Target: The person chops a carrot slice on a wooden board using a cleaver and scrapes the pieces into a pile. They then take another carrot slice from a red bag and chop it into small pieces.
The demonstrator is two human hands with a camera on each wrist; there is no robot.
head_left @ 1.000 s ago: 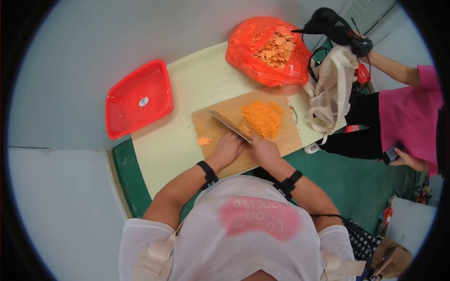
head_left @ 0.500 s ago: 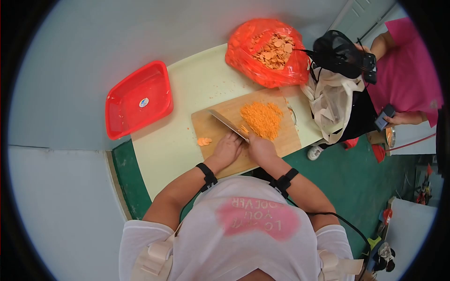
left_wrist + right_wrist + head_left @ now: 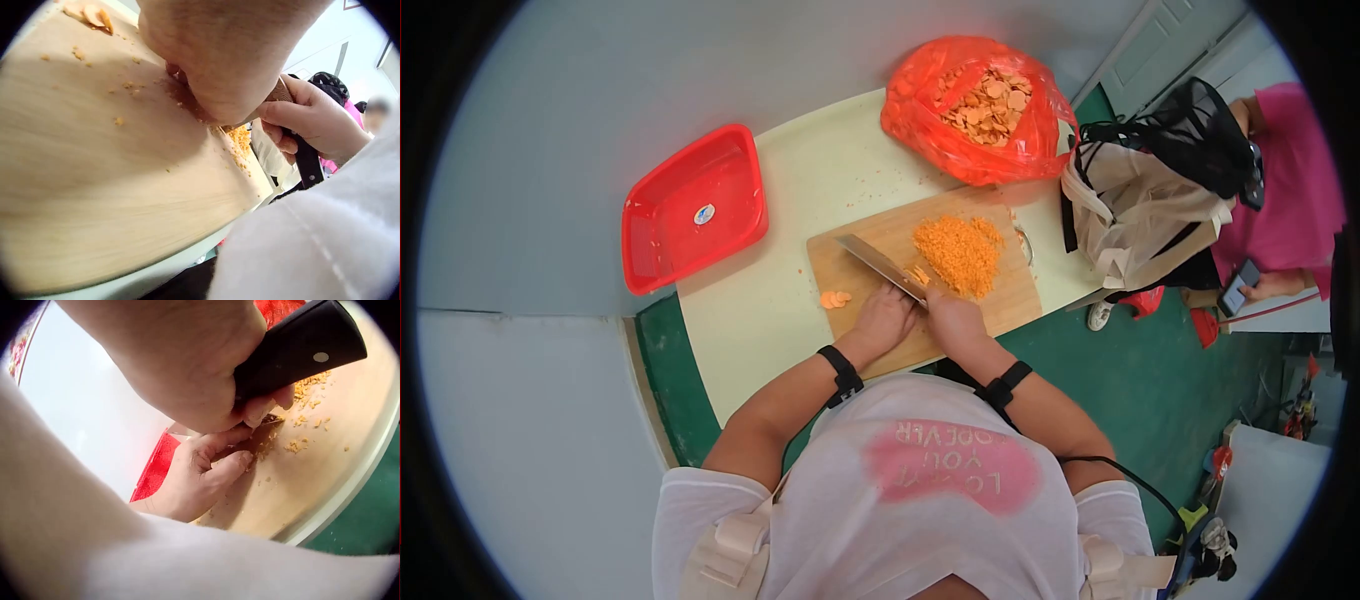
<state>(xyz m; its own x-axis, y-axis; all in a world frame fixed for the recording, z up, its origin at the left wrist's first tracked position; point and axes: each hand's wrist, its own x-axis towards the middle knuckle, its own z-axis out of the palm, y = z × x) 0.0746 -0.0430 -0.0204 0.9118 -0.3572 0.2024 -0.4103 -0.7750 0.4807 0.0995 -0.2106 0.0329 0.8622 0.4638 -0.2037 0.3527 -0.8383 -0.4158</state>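
Observation:
On the wooden board, the right hand grips the black handle of a wide knife. Its blade slants across the board, up and left in the head view. The left hand rests on the board against the near side of the blade, fingers bent and thumb beside them; whatever lies under its fingertips is hidden. A few orange strips lie just beyond the blade, beside a heap of finely chopped orange bits. Several orange slices sit near the board's left edge.
A red basin stands at the table's left, and a red plastic bag of orange slices at the back. To the right, a person in pink holds a phone and a black mesh item near a cream bag.
The knife and right hand have shifted slightly left; the left hand has stayed about where it was. The person in pink has moved, and the cream bag is spread wider.

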